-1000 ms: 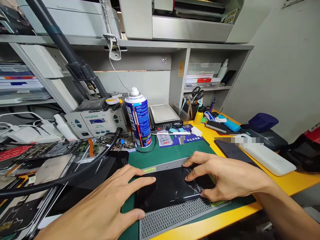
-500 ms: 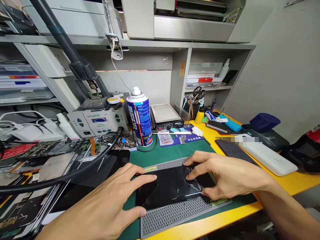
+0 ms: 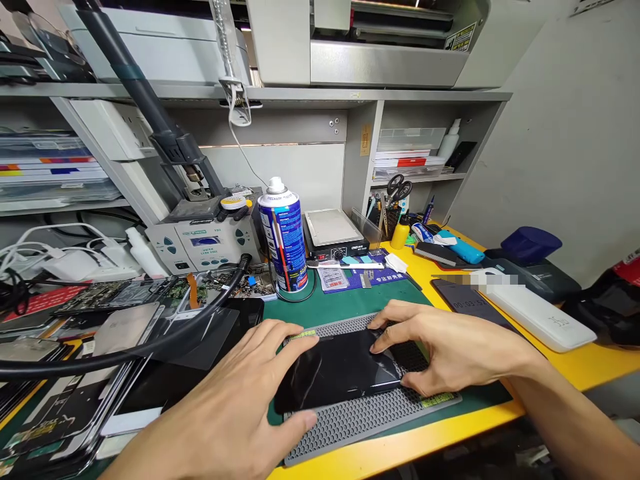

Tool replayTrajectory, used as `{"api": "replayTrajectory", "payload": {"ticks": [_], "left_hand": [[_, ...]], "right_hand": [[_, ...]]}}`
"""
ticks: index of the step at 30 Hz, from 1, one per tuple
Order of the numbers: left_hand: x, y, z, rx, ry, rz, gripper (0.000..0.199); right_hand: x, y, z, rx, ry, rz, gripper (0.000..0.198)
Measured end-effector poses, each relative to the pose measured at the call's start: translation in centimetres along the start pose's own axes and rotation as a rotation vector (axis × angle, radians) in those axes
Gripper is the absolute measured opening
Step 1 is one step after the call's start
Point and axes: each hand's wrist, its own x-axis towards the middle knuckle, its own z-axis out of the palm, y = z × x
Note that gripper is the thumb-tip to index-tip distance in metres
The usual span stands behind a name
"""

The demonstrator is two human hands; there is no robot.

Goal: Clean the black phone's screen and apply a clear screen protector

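A black smartphone (image 3: 337, 370) with a glossy face lies flat on a grey honeycomb mat (image 3: 345, 423), itself on a green work mat (image 3: 340, 303). My right hand (image 3: 443, 343) grips the phone's right end: the thumb is at the near edge, the index fingertip on the glass, the other fingers at the far edge. Over the left end, my left hand (image 3: 245, 393) is spread open. Its index fingertip rests by the far edge, and its thumb is stretched out beside the near edge, over the honeycomb mat. Streaky reflections show on the glass.
Behind the phone stand a blue spray can (image 3: 283, 240) and a hot plate (image 3: 335, 233). A thick black hose (image 3: 165, 347) crosses phone parts on the left. On the right lie a dark phone (image 3: 470, 303) showing a timer and a white power bank (image 3: 540, 317).
My left hand has shifted right and its thumb now reaches farther along the phone's near edge. The right hand keeps its grip. The view has moved slightly.
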Motion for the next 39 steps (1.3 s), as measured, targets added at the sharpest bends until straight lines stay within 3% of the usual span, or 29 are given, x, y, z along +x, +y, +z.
{"api": "replayTrajectory", "payload": {"ticks": [5, 10, 22, 39], "left_hand": [[1.6, 1.6, 1.7, -0.059, 0.067, 0.035, 0.056], [2.4, 2.3, 2.4, -0.085, 0.092, -0.018, 0.064], [2.5, 2.4, 2.1, -0.161, 0.046, -0.138, 0.071], [2.9, 2.7, 1.7, -0.148, 0.038, -0.120, 0.072]], "right_hand": [[0.0, 0.1, 0.1, -0.003, 0.013, -0.028, 0.051], [0.1, -0.1, -0.2, -0.004, 0.036, -0.048, 0.049], [-0.1, -0.2, -0.3, -0.018, 0.052, -0.056, 0.046], [0.2, 0.3, -0.4, 0.011, 0.070, -0.094, 0.040]]}}
